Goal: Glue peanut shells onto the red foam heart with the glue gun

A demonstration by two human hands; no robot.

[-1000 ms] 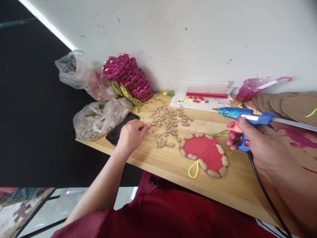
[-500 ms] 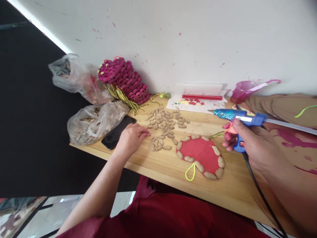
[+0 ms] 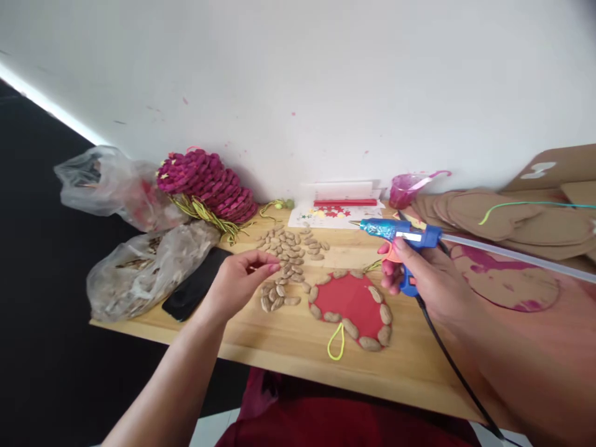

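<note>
My right hand (image 3: 433, 273) grips a blue hot glue gun (image 3: 379, 228), its fingers around the handle and orange trigger, its nozzle aimed left. A clear glue stick (image 3: 507, 252) sticks out of the back. My left hand (image 3: 239, 282) is pinched, thumb against fingertips, at the left side of a pile of unshelled peanuts (image 3: 289, 245); whether a peanut is between the fingertips is hidden. Between the hands lies a red heart-shaped piece (image 3: 347, 304) with peanuts set along its edge. A yellow cord loop (image 3: 343, 341) extends from its notch.
Plastic bags (image 3: 139, 267), a black phone (image 3: 195, 285) and a stack of magenta braided pieces (image 3: 205, 186) stand left. At the back are small stars on white paper (image 3: 298, 217) and a pink-stained cup (image 3: 403, 191). Brown cardboard shapes (image 3: 493, 214) lie right. The gun's black cable (image 3: 447, 351) trails down.
The camera view has shifted, so the table's things appear further left and mostly lower. My left hand has lifted and turned, its thumb now showing against the fingertips. The right hand keeps the glue gun.
</note>
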